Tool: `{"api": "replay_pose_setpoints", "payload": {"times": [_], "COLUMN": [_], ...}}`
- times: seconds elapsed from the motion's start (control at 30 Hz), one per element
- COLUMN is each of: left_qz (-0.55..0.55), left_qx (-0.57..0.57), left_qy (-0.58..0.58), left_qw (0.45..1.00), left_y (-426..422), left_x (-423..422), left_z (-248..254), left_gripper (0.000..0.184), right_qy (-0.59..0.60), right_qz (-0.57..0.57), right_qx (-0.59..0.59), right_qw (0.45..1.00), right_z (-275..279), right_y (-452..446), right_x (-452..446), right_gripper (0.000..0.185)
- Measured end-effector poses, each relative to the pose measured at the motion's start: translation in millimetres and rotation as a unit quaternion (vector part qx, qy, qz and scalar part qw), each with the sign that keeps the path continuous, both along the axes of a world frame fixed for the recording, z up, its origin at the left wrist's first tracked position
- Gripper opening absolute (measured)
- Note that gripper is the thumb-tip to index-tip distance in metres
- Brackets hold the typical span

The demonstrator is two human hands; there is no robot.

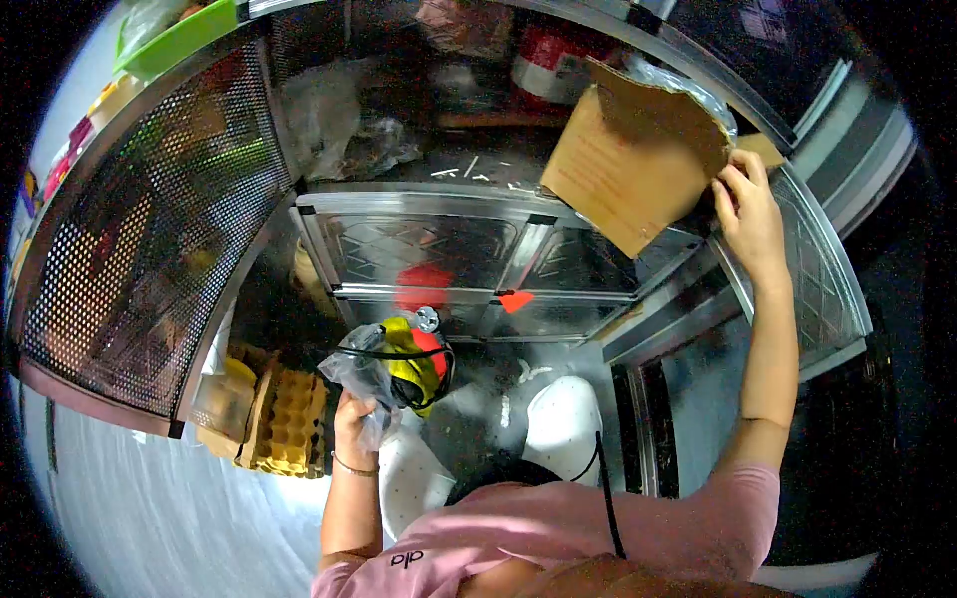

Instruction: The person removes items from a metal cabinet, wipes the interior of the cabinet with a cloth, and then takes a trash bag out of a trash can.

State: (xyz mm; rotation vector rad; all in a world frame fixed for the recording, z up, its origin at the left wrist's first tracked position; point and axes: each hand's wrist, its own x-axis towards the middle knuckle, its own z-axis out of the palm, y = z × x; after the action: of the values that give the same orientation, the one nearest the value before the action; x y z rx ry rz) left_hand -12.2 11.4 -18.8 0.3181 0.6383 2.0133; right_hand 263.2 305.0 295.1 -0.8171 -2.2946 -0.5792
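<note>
My left hand (354,424) is closed round a crumpled clear plastic bag (364,369), low on the left by my leg. Right beside the bag is a yellow, black and red bundle (424,364) with a black cord across it; whether the bag holds it, I cannot tell. My right hand (750,209) is raised to the upper right, its fingers bent and pinching the edge of a brown cardboard box (633,164). The box is tilted at the front of the cabinet shelf (439,177), and its torn flap stands up. Clear plastic shows behind the box.
A perforated cabinet door (150,239) stands open at left, another door (822,269) at right. Egg trays (289,419) stand on the floor at lower left. A red and white container (553,65) and plastic bags (374,145) sit inside the cabinet. White scraps lie on the shelf.
</note>
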Motion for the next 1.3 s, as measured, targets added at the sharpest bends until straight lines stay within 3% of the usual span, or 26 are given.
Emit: {"api": "replay_pose_setpoints", "payload": {"times": [0.07,0.13,0.2,0.23,0.27,0.37,0.43,0.53,0.7,0.73,0.83,0.93,1.0,1.07,1.13,1.2,1.23,1.3], "left_qz": [-0.010,0.051,0.004,0.008,0.012,0.004,-0.001,0.031,-0.010,-0.014,-0.007,0.049,0.063,0.124,0.170,0.133,0.129,0.121], "left_qx": [-0.001,0.033,0.091,0.057,0.024,0.032,0.045,0.036,0.054,0.063,0.075,0.053,0.055,0.123,0.085,0.049,0.046,0.030], "left_qy": [-0.004,-0.001,0.000,-0.010,-0.019,-0.013,0.001,0.006,0.016,0.021,0.079,0.106,0.175,0.295,0.381,0.316,0.307,0.357], "left_qw": [1.000,0.998,0.996,0.998,0.999,0.999,0.999,0.999,0.998,0.998,0.994,0.992,0.981,0.939,0.905,0.938,0.942,0.926], "left_y": [4.4,13.5,10.8,11.4,13.3,6.8,4.1,3.1,7.3,13.2,30.0,54.7,80.2,121.9,147.0,173.2,182.9,203.9], "left_x": [4.9,18.0,11.2,14.9,18.2,25.0,23.4,26.1,11.5,9.5,0.2,-23.0,-25.7,-47.6,-43.9,-49.9,-48.9,-61.3], "left_z": [7.0,20.9,2.0,5.4,9.4,16.3,7.1,12.1,-4.0,5.4,40.4,56.8,107.8,124.5,168.8,188.4,196.3,194.9], "left_gripper": [0.066,0.052,0.039,0.038,0.037,0.041,0.048,0.053,0.058,0.058,0.054,0.036,0.026,0.018,0.042,0.038,0.037,0.034], "right_qy": [0.051,0.060,0.071,0.067,0.079,0.115,0.143,0.171,0.177,0.125,0.176,0.178,0.154,0.177,0.191,0.187,0.188,0.086], "right_qz": [-0.018,-0.003,-0.021,-0.094,-0.054,-0.015,0.068,0.059,0.063,0.074,0.089,0.082,0.029,0.027,-0.016,0.028,0.028,0.136], "right_qx": [-0.064,-0.059,-0.050,-0.104,-0.075,-0.061,-0.006,-0.029,-0.019,-0.034,-0.030,0.037,0.026,0.004,-0.033,0.242,0.242,0.251], "right_qw": [0.996,0.996,0.996,0.988,0.993,0.991,0.987,0.983,0.982,0.989,0.980,0.980,0.987,0.984,0.981,0.952,0.952,0.955], "right_z": [-4.9,-7.3,-12.8,-7.8,-12.2,-26.0,-30.4,-36.7,-48.9,-45.3,-49.5,-47.7,-47.6,-45.1,-34.4,-21.2,-8.0,16.8], "right_y": [-13.5,-19.7,2.2,3.6,16.7,31.5,34.6,36.4,39.8,18.8,11.8,19.1,18.1,11.0,-8.2,-21.3,-28.1,-33.3], "right_x": [-4.7,-19.7,-28.0,-34.0,-32.2,-18.2,-7.8,-7.7,-3.4,-1.0,-4.8,-9.5,-9.9,-11.5,-13.8,-16.5,-21.1,-33.0], "right_gripper": [0.030,0.040,0.043,0.040,0.030,0.022,0.023,0.025,0.026,0.025,0.026,0.029,0.032,0.032,0.037,0.038,0.038,0.042]}}
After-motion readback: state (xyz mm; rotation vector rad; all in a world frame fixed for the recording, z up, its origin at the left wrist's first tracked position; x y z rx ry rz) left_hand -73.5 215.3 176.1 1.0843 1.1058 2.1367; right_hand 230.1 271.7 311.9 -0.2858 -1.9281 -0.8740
